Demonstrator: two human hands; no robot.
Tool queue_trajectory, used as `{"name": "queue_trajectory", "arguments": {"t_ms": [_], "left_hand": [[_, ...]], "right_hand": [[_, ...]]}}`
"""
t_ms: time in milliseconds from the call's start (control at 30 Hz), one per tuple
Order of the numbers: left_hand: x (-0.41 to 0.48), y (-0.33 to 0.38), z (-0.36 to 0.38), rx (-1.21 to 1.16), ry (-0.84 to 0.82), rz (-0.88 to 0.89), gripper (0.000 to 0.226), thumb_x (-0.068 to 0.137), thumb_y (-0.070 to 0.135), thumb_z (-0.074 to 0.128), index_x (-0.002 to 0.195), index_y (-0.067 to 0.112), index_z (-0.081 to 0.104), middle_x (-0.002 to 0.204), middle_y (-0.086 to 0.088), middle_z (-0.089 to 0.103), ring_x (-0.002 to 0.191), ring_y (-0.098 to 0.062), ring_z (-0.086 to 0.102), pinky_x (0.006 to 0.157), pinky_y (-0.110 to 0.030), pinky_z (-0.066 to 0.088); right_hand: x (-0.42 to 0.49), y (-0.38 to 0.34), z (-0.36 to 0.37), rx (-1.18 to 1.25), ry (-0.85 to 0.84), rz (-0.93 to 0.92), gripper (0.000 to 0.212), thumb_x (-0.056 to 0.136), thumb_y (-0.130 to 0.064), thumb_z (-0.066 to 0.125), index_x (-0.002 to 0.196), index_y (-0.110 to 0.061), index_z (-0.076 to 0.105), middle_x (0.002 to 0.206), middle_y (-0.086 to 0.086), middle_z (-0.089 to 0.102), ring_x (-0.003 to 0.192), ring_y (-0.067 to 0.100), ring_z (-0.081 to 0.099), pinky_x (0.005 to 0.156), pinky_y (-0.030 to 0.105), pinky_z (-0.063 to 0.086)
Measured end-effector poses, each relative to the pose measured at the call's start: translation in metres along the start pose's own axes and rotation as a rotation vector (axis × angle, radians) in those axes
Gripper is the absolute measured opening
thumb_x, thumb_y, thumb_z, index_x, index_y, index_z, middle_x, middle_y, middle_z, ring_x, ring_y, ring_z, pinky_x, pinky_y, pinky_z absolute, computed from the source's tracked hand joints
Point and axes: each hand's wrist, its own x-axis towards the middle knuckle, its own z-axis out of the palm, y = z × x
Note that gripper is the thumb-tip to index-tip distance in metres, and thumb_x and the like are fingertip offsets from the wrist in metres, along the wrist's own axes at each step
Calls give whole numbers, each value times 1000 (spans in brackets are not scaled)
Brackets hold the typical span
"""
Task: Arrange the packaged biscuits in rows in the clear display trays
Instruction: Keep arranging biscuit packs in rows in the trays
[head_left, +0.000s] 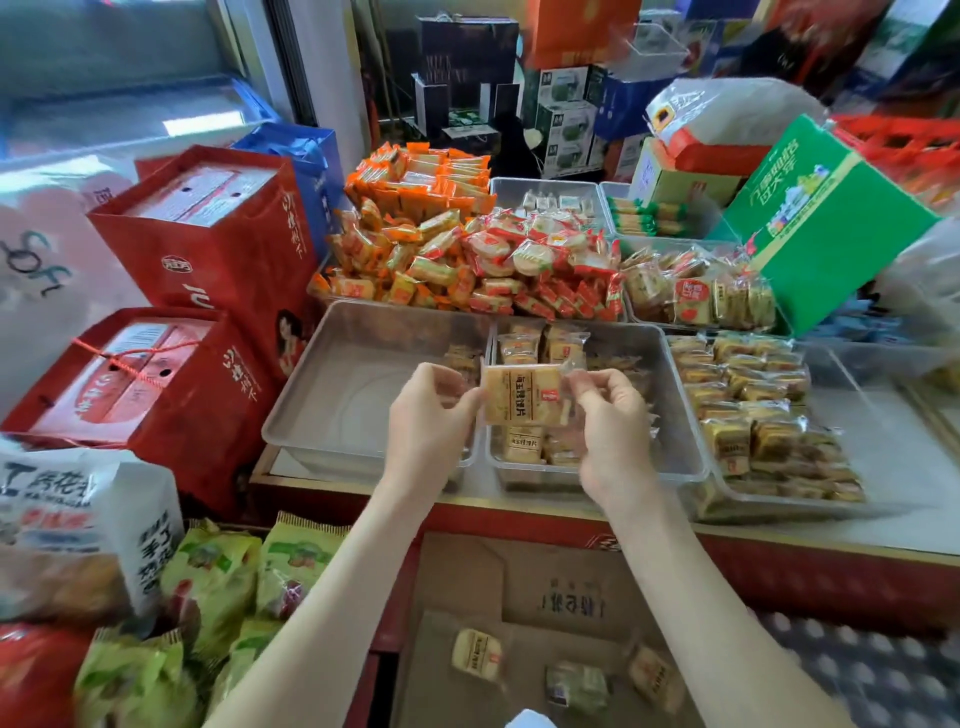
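Both hands hold one biscuit pack (524, 395) flat between them, label up, above the left end of the middle tray (670, 374). The left hand (426, 415) pinches the pack's left edge, thumb and fingers closed on the wrapper. The right hand (613, 426) pinches the right edge the same way, its fingers curled around the clear seal. Whether the pack touches anything below it cannot be told. In the middle tray a few like packs lie under the hands: some at the far wall (540, 345) and one near the front rim (522, 444); the tray's right half is bare. The left tray (353, 384), just beside it, shows only a bare floor, with a pack or two seen through its right wall. The right tray (857, 436) holds darker packs (753, 405) in rows along its left side. Behind these trays, further trays carry a heap of orange packs (415, 187), red packs (545, 260) and more clear-wrapped biscuits (696, 296). A green box (826, 223) leans tilted at the far right. Two red boxes (208, 234) stand left of the trays, and green bags (218, 571) lie at the lower left. Below the counter's red edge (779, 566), between the forearms, an open carton (519, 587) holds three loose packs (477, 652), well apart from each other.
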Motion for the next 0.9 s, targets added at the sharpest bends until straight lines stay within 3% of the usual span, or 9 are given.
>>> {"name": "queue_trajectory", "arguments": {"t_ms": [100, 200, 233, 300, 400, 533, 767, 833, 900], "left_hand": [[-21, 8, 17, -51, -122, 38, 32, 95, 37, 60, 123, 21, 58, 108, 11, 62, 96, -4, 59, 75, -7, 47], [-23, 4, 27, -320, -270, -32, 52, 87, 57, 61, 126, 23, 60, 113, -2, 66, 97, -15, 59, 77, -25, 50], [-22, 2, 27, -439, -277, -68, 54, 86, 55, 63, 125, 18, 60, 112, -10, 67, 96, -20, 61, 76, -28, 52], [-19, -3, 24, -692, -272, -156, 39, 97, 31, 60, 126, 5, 57, 117, -19, 67, 104, -29, 65, 86, -33, 56], [-17, -8, 16, -869, -349, -214, 30, 100, 13, 49, 127, 0, 54, 120, -19, 67, 110, -30, 66, 84, -33, 59], [-11, -8, 15, -949, -464, -239, 37, 90, 16, 54, 123, 0, 54, 125, -22, 63, 114, -34, 63, 79, -32, 60], [12, -21, 23, -955, -657, -212, 66, 65, 31, 90, 117, 5, 60, 123, -19, 65, 115, -36, 63, 84, -38, 59], [18, -24, 28, -955, -674, -199, 57, 68, 27, 87, 115, 6, 63, 123, -18, 65, 115, -34, 63, 83, -39, 60], [23, -25, 35, -925, -636, -230, 39, 78, 20, 80, 110, 6, 63, 123, -20, 65, 113, -35, 64, 80, -38, 61]], "right_hand": [[-10, 0, 0, -244, 39, -243, 17, 99, -25, 54, 84, -17, 56, 76, -1, 64, 65, 8, 61, 63, 39, 56], [-27, 2, 1, -306, -233, -370, 12, 99, -16, 54, 92, -11, 64, 80, 12, 65, 66, 22, 59, 63, 41, 49], [-31, 2, 0, -298, -322, -388, 13, 99, -12, 53, 97, -11, 65, 84, 14, 66, 71, 28, 60, 65, 40, 49], [-31, 3, -6, -290, -389, -419, 19, 99, -6, 51, 105, -14, 67, 93, 3, 69, 85, 17, 65, 74, 26, 52], [-13, 6, -16, -363, -202, -446, 23, 97, -13, 55, 117, -24, 61, 112, -10, 63, 107, 6, 59, 91, 22, 48], [5, -1, -29, -253, -268, -186, 20, 96, -15, 58, 114, -23, 64, 106, -6, 68, 98, 2, 63, 79, 16, 51], [25, -7, -40, -8, -278, -10, 19, 94, 4, 52, 92, -6, 67, 71, -2, 70, 58, 3, 63, 51, 14, 47], [33, -5, -43, 151, -302, 113, 20, 95, 5, 50, 91, -5, 66, 74, 1, 71, 60, 6, 64, 52, 16, 49], [40, 4, -43, 80, -271, 102, 19, 95, 3, 52, 93, -8, 67, 80, 1, 71, 68, 9, 64, 56, 16, 50]]}}
